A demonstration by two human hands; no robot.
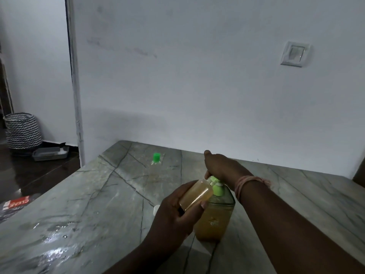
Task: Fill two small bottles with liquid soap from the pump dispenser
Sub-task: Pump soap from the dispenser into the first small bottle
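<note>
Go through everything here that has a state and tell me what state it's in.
Small bottle: uncapped, tilted, mouth at the pump nozzle, mostly full.
Pump dispenser: upright, largely full.
Second bottle: green cap on, looks empty.
White cap: off, on the table.
Left hand: holding small bottle.
Right hand: on pump head.

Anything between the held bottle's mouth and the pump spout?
Nothing visible. The left hand tilts the small bottle with its open neck right at the green pump, which the right hand covers. The second bottle lies well apart.
</note>
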